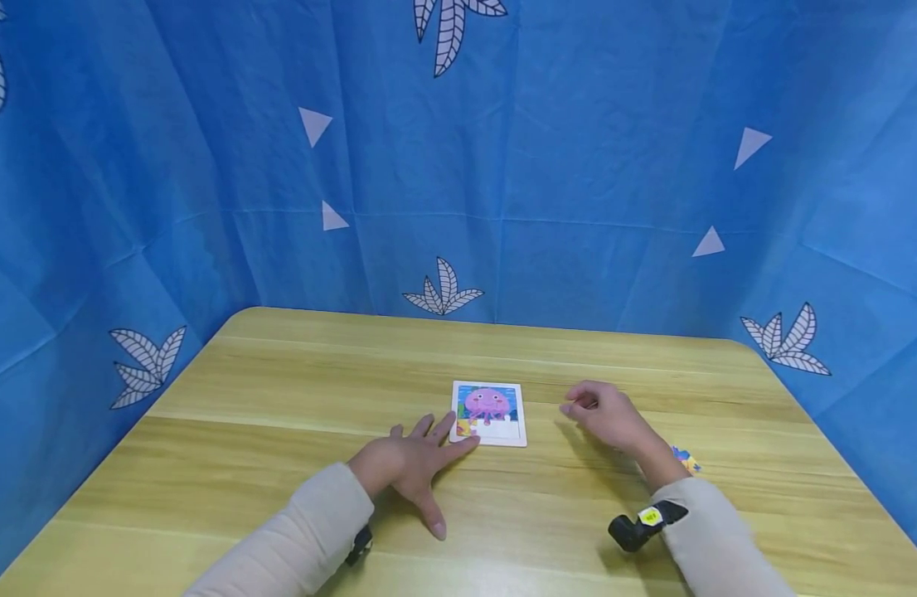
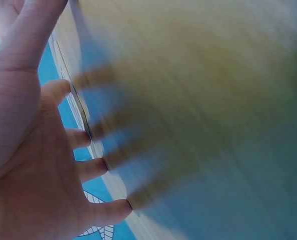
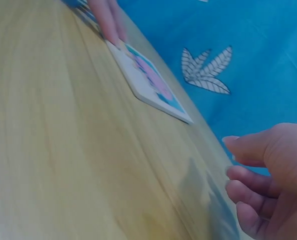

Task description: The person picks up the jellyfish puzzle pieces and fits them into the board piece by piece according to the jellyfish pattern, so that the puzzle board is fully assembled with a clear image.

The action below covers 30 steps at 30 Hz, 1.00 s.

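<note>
A square jigsaw puzzle with a pink jellyfish picture lies in a white frame on the table; white backing shows along its lower right part. My left hand spreads its fingers at the frame's left side, the index fingertip over the lower left corner. In the left wrist view those fingers reach down to the tabletop. My right hand hovers right of the puzzle, thumb and index finger close together, the other fingers curled. I cannot tell whether something small is between its fingertips.
Colourful puzzle pieces lie on the wooden table beside my right wrist, partly behind the forearm. A blue curtain with white leaf prints hangs behind the table's far edge. A black camera is strapped to the right wrist.
</note>
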{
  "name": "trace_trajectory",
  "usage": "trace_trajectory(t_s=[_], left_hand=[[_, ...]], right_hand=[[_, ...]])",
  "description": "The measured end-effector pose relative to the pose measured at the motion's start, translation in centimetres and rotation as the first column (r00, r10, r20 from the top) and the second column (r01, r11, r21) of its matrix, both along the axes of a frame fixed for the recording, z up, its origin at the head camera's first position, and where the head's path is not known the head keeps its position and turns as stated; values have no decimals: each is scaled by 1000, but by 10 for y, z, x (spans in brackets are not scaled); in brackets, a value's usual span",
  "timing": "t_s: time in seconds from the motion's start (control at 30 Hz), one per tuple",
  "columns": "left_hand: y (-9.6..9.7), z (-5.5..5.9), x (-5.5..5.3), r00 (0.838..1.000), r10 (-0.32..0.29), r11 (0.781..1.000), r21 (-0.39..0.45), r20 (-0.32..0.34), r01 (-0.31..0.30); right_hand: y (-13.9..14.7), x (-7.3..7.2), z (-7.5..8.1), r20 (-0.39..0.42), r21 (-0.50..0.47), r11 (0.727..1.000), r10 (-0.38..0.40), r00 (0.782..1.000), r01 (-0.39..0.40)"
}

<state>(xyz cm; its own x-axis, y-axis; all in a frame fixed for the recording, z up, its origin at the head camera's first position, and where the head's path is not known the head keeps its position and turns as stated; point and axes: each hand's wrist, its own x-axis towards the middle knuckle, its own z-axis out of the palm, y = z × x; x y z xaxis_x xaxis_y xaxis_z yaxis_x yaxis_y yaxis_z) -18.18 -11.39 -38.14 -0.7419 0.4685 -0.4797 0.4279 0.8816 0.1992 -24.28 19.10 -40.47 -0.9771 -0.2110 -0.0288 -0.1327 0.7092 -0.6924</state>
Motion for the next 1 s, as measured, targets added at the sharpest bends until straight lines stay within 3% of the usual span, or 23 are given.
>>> trace_trajectory(t_s=[0.33,0.77,1.0], left_hand=[[1,2,1,1000,3,1000,5,7,-3],[1,2,0,1000,4,1000,-5,12,-4],[2,2,0,1000,9,1000,-7,14,-8]], right_hand=[[36,11,8,11,8,1000,19,1000,-19],[63,20,5,135,-53,996,79,988,-72],[71,23,2,107,29,994,97,990,-101]])
